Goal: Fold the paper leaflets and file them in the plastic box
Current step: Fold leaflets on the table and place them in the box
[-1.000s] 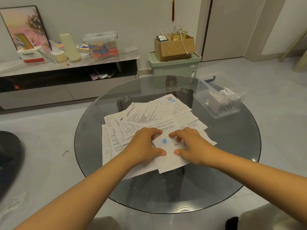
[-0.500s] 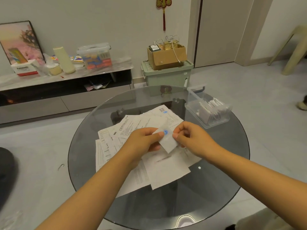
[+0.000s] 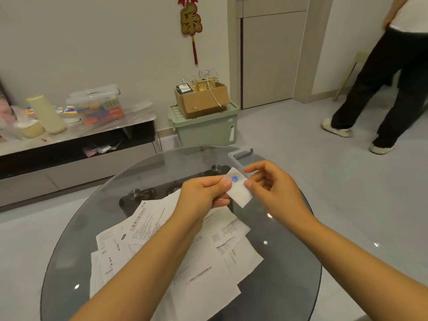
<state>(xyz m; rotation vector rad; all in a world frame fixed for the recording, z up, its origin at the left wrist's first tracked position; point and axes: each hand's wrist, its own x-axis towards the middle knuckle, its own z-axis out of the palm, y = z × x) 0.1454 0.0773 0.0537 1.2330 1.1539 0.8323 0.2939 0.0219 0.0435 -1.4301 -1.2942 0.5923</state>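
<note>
Folded leaflet: held above the far side of the glass tabletop, blue logo up.
Left hand: pinches its left edge.
Right hand: pinches its right edge.
Loose leaflets: heaped on the near tabletop.
Plastic box: far right rim, behind the hands.
Passer-by: far right.
</note>
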